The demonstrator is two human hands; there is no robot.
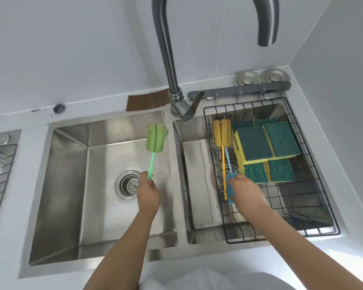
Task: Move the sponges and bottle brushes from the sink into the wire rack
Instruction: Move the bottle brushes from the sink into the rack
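Presently, a green bottle brush (156,141) is held by the left hand (148,193), whose fingers are closed around the lower end of its pale green handle; its ribbed foam head is raised and tilted over the far right corner of the left sink basin (71,185). A blue bottle brush (231,185) is gripped by the right hand (244,190), the fingers being curled over its foam head inside the wire rack (314,164), with its thin blue handle pointed toward the back wall. A yellow bottle brush (223,135) is laid just beside it in the rack, foam head at the far end, handle reaching down to the right hand. Green-topped yellow sponges (266,150) are stacked in the rack's far right part, scouring sides upward; at least six are counted, in two layers.

The rack, of black wire, is set across the right sink basin (197,185). Both basins are of brushed stainless steel; a round strainer drain (128,184) is seen in the left one. A tall steel faucet (166,59) is mounted between the basins at the rear. Two round metal stoppers (262,77) and a grey bar (239,91) are placed on the white ledge behind the rack. A brown patch (147,100) is noted on the ledge left of the faucet. White walls enclose the corner.
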